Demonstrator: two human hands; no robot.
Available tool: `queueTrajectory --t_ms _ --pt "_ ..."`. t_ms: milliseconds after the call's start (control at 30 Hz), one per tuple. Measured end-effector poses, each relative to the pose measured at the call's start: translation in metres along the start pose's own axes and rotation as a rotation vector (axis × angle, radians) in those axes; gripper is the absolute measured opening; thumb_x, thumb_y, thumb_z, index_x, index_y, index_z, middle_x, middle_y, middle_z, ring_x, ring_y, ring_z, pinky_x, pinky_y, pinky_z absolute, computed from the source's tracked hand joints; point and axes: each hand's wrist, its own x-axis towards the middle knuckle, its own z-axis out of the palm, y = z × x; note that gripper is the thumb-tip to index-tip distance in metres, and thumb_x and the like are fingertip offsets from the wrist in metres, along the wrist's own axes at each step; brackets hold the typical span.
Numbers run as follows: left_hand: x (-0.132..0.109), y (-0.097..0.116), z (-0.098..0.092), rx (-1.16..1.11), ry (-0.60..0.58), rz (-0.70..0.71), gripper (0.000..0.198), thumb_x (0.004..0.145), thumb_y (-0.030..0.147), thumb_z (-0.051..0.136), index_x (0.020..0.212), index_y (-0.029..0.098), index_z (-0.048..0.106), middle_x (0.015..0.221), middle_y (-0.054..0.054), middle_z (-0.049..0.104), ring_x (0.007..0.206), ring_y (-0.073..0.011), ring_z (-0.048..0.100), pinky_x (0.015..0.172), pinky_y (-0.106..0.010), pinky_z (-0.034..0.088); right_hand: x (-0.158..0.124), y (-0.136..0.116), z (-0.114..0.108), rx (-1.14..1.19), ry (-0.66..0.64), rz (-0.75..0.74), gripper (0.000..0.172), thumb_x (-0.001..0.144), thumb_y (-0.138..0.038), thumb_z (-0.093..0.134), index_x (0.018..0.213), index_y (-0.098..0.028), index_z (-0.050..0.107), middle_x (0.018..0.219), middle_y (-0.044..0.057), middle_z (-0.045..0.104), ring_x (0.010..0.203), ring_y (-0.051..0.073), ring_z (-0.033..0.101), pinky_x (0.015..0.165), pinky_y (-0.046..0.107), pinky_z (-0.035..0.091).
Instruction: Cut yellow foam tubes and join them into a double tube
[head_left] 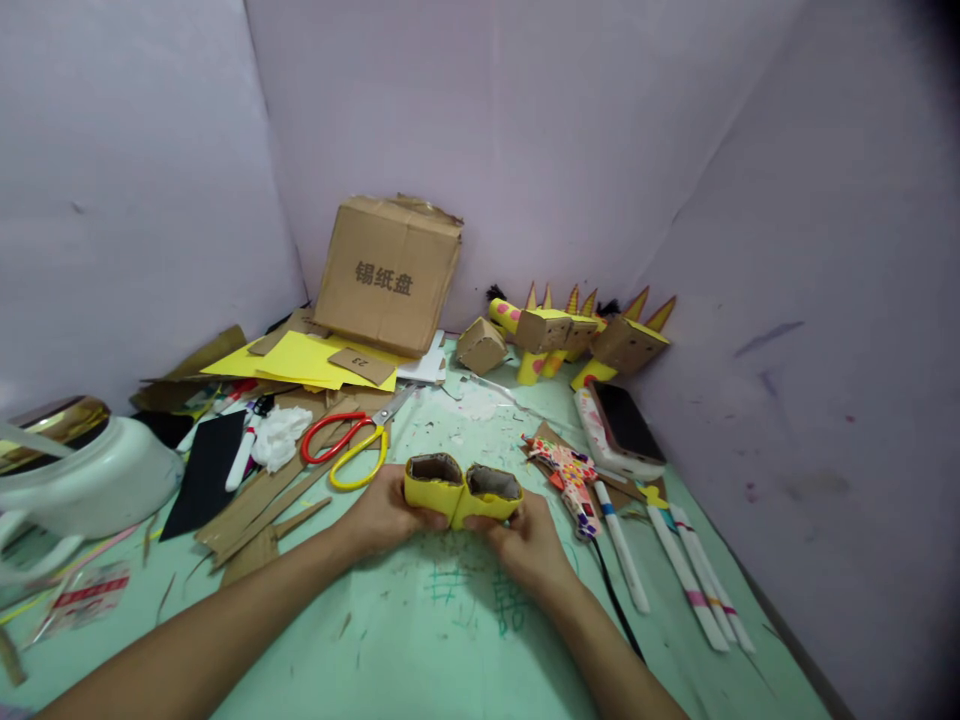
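Observation:
Two short yellow paper-covered cardboard tubes stand side by side, touching, with their brown open ends facing up toward me. My left hand (384, 515) is closed around the left tube (433, 493), thumb on its near side. The right tube (489, 505) is gripped by my right hand (529, 540), its thumb also at the front. Both hands rest low over the green tabletop (405, 640). Scissors (360, 448) with one red and one yellow handle lie just beyond my left hand. A floral-patterned glue gun (574, 480) lies beyond my right hand.
Cardboard animal figures (555, 335) with yellow spikes stand at the back right, near a phone (626, 420). Markers (686, 575) lie on the right. A cardboard box (390, 275), yellow paper (300, 362), cardboard strips (255, 515) and a white pot-like container (112, 480) occupy the left.

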Motion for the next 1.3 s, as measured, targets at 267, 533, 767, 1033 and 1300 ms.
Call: queueTrajectory --t_ms 267,533,767,1033,1300 --pt "-0.004 -0.001 0.010 -0.076 0.042 0.021 0.032 0.051 0.021 0.079 0.078 0.015 0.062 0.079 -0.002 0.068 0.077 -0.0220 0.062 0.070 -0.032 0.049 0.000 0.000 0.002 0.038 0.024 0.042 0.030 0.064 -0.006 0.058 0.090 -0.019 0.063 0.087 0.003 0.067 0.082 0.022 0.061 0.072 0.032 0.049" --pt "-0.004 -0.002 0.010 -0.137 -0.081 0.152 0.071 0.054 0.024 0.080 0.117 0.019 0.046 0.112 -0.008 0.060 0.104 -0.0283 0.056 0.086 -0.039 0.045 0.000 -0.021 -0.005 0.034 -0.072 -0.016 0.073 0.058 -0.016 0.076 0.122 -0.020 0.041 0.118 0.008 0.058 0.107 0.026 0.054 0.091 0.038 0.043" --pt "-0.005 -0.008 0.003 -0.134 -0.132 0.202 0.087 0.056 0.028 0.080 0.129 0.022 0.033 0.125 -0.011 0.050 0.114 -0.0305 0.049 0.094 -0.041 0.039 -0.001 -0.028 -0.011 0.094 -0.060 -0.036 0.084 0.059 -0.030 0.080 0.129 -0.021 0.034 0.132 0.014 0.047 0.119 0.028 0.047 0.100 0.041 0.035" --pt "-0.005 -0.003 0.000 -0.113 -0.088 0.231 0.097 0.053 0.032 0.082 0.134 0.021 0.029 0.129 -0.013 0.046 0.120 -0.0331 0.043 0.098 -0.041 0.035 -0.001 -0.028 -0.012 0.086 -0.067 -0.022 0.083 0.059 -0.025 0.079 0.129 -0.023 0.034 0.130 0.013 0.049 0.117 0.027 0.048 0.099 0.042 0.035" --pt "-0.008 0.002 0.001 -0.347 0.028 0.308 0.076 0.067 0.046 0.067 0.132 0.022 0.035 0.131 -0.011 0.045 0.121 -0.0307 0.040 0.099 -0.040 0.034 -0.001 -0.021 -0.010 0.047 -0.139 -0.008 0.083 0.058 -0.016 0.078 0.129 -0.023 0.035 0.123 0.009 0.053 0.115 0.027 0.049 0.099 0.042 0.035"
